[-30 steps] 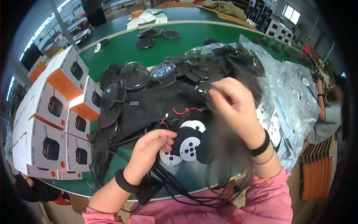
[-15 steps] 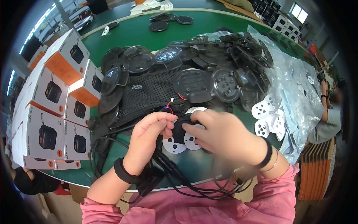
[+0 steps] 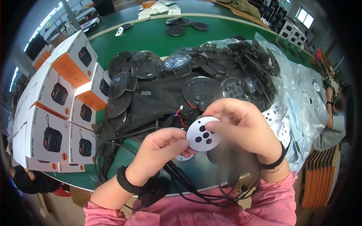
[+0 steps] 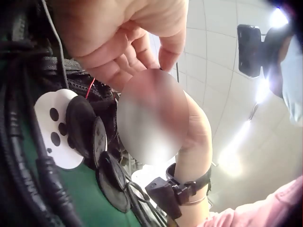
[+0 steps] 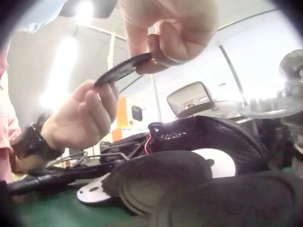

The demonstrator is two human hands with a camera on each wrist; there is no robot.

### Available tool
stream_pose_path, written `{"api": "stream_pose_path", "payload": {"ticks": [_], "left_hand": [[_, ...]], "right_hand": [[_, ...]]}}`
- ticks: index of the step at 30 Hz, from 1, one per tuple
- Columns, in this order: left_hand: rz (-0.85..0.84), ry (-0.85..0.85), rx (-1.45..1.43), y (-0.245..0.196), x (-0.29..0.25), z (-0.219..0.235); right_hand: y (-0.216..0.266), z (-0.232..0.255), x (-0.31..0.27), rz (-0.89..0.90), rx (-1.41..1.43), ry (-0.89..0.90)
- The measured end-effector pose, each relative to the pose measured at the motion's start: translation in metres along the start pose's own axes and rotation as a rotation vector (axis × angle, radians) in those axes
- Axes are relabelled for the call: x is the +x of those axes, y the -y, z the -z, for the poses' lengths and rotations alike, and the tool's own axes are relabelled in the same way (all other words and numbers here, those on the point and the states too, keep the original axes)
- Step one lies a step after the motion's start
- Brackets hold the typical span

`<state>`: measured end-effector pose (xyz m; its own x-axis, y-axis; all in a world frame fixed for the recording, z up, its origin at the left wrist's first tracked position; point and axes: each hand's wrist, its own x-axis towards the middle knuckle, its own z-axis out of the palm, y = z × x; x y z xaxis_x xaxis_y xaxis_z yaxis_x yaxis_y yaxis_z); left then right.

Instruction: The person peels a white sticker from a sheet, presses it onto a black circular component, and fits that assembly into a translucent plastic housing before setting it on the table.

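Observation:
Between both hands in the head view is a round white disc (image 3: 193,132) with several black spots. My left hand (image 3: 161,147) pinches its left edge between thumb and fingers. At its right side my right hand (image 3: 247,126) grips it, thumb laid over the spotted face. Seen from the right wrist, the disc (image 5: 124,69) is tilted and nearly edge-on, raised above the table. Below the hands lie more spotted white discs (image 4: 46,106) and black discs (image 4: 79,124), partly hidden by my hands in the head view.
A black mesh piece (image 3: 154,96) with a red-and-blue wire (image 3: 177,114) lies behind the hands, ringed by dark round plastic covers (image 3: 147,64). Boxes (image 3: 51,132) are stacked at left. A clear plastic bag (image 3: 301,83) lies at right. Black cables (image 3: 188,190) run along the near edge.
My right hand has come down from the dark covers to the discs. The white disc is now raised and held by both hands, its spotted face toward the head camera.

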<state>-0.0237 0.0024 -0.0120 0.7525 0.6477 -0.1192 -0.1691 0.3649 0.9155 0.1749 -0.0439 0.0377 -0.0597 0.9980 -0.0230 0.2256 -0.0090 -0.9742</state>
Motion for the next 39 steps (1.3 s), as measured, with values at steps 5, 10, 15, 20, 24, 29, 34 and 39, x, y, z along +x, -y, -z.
{"api": "stream_pose_path", "payload": {"ticks": [5,10,15,20,24,29,34,39], "left_hand": [[0.018,-0.047,-0.082,-0.003,-0.004,0.0],[-0.148,-0.141,-0.1,0.004,-0.006,-0.001],[-0.2,-0.201,0.067,0.007,-0.003,-0.001],[-0.337,-0.207,0.448,-0.002,-0.003,-0.003],[-0.389,-0.249,0.627,-0.001,-0.005,-0.004],[-0.442,-0.257,0.697,0.0,-0.007,-0.006],[-0.482,-0.236,0.625,0.002,-0.006,-0.007],[-0.371,-0.232,0.425,0.005,-0.007,-0.005]], "right_hand": [[0.002,-0.023,0.002,0.469,-0.493,-0.432],[-0.015,-0.034,-0.006,0.66,-0.747,-0.238],[-0.024,-0.035,-0.007,0.704,-0.707,-0.235],[-0.026,-0.037,-0.009,0.703,-0.723,-0.249],[-0.029,-0.042,-0.011,0.692,-0.738,-0.262],[-0.029,-0.046,-0.01,0.746,-0.77,-0.309],[-0.031,-0.047,-0.007,0.753,-0.711,-0.327],[-0.027,-0.041,-0.005,0.664,-0.494,-0.308]]}}
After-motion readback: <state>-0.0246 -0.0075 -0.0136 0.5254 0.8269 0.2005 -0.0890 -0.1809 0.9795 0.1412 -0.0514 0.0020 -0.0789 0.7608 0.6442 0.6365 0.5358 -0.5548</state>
